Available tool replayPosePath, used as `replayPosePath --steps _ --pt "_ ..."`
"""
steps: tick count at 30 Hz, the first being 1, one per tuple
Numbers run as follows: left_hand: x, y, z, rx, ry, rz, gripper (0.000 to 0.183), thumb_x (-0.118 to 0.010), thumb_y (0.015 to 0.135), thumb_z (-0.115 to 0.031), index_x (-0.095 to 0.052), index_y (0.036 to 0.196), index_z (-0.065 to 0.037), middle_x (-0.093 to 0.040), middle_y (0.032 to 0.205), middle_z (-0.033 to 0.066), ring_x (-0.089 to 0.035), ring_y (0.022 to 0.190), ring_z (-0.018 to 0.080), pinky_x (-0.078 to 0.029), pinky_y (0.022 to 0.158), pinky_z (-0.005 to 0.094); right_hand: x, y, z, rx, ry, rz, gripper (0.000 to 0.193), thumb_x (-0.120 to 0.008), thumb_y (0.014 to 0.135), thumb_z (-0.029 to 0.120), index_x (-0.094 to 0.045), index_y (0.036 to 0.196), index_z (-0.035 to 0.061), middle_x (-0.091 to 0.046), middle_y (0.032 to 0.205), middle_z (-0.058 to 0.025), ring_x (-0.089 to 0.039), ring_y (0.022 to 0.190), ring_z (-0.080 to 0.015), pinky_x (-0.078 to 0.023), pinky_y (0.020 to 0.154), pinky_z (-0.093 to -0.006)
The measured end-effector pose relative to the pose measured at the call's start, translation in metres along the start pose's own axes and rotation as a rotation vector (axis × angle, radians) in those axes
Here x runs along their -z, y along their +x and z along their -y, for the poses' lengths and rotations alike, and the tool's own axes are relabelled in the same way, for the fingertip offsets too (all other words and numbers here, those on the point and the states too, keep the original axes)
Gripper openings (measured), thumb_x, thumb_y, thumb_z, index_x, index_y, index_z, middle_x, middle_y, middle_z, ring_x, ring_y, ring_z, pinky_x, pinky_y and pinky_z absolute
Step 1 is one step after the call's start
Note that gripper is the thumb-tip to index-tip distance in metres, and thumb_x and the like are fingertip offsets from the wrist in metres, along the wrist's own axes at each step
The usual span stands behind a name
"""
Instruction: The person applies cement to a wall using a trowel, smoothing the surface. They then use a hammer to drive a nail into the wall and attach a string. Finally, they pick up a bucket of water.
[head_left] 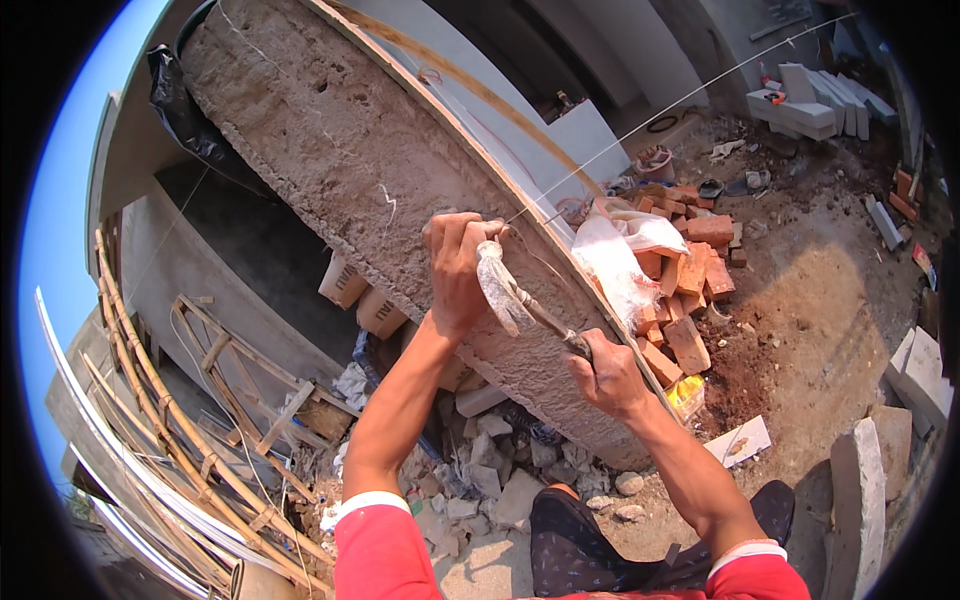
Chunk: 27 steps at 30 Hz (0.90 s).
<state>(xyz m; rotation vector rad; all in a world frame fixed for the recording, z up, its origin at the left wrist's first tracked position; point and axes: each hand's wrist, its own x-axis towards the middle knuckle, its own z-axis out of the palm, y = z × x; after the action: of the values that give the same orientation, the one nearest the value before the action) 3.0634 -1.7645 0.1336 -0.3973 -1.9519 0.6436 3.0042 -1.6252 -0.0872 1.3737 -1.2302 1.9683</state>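
Observation:
A hammer point(504, 291) with a pale, mortar-crusted head is in my right hand point(610, 375), whose fingers wrap round its handle. The head lies close beside the fingers of my left hand point(460, 262). That hand is closed at the board's edge, where a taut string point(690, 101) ends; what it pinches is hidden. Below both hands runs a long rough concrete beam point(330, 130), bordered on its right by a thin wooden board point(470, 125). A loose wire point(388, 203) pokes out of the concrete.
Red bricks point(690, 275) and a white sack point(615, 260) lie right of the beam. Pale blocks point(858, 500) stand at the lower right. Rubble point(490, 470) lies below. Bamboo poles point(160, 400) and a wooden frame point(240, 370) lean at left. Black plastic point(185, 115) drapes the beam's far end.

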Motion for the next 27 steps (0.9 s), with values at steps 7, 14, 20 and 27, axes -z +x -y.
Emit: replayPosePath --steps 7,14,20,27 --pt "-0.002 -0.001 0.000 0.048 -0.006 0.016 0.017 -0.080 0.087 -0.014 -0.070 0.099 -0.007 -0.063 0.099 0.0087 -0.059 0.097 0.0282 -0.042 0.091 0.0426 0.003 -0.003 -0.002 0.287 0.078 -0.083 0.027 -0.077 0.087 0.012 -0.059 0.104 0.0007 -0.063 0.079 -0.0117 -0.065 0.062 -0.0300 -0.052 0.055 -0.0401" --pt "-0.002 0.002 0.000 0.007 0.003 -0.020 0.016 -0.080 0.088 -0.013 -0.070 0.097 -0.006 -0.063 0.098 0.0090 -0.059 0.096 0.0286 -0.043 0.090 0.0424 0.002 -0.005 -0.002 0.136 0.075 -0.037 0.025 -0.070 0.098 0.018 -0.059 0.107 -0.0027 -0.065 0.088 -0.0179 -0.067 0.068 -0.0379 -0.053 0.058 -0.0434" --pt "0.004 0.003 -0.002 -0.003 -0.014 0.037 0.022 -0.077 0.084 -0.015 -0.072 0.103 -0.005 -0.063 0.099 0.0092 -0.058 0.098 0.0290 -0.042 0.093 0.0426 0.003 -0.001 0.004 -0.127 -0.043 0.065 0.021 -0.069 0.098 0.014 -0.059 0.108 -0.0016 -0.065 0.083 -0.0146 -0.069 0.067 -0.0334 -0.054 0.058 -0.0406" --pt "0.001 0.005 -0.003 0.004 0.010 -0.018 0.016 -0.078 0.087 -0.014 -0.069 0.097 -0.006 -0.063 0.097 0.0081 -0.058 0.096 0.0279 -0.042 0.090 0.0425 0.006 0.001 0.009 0.130 0.004 -0.017 0.024 -0.069 0.099 0.018 -0.059 0.107 -0.0020 -0.065 0.084 -0.0156 -0.070 0.071 -0.0359 -0.055 0.061 -0.0418"
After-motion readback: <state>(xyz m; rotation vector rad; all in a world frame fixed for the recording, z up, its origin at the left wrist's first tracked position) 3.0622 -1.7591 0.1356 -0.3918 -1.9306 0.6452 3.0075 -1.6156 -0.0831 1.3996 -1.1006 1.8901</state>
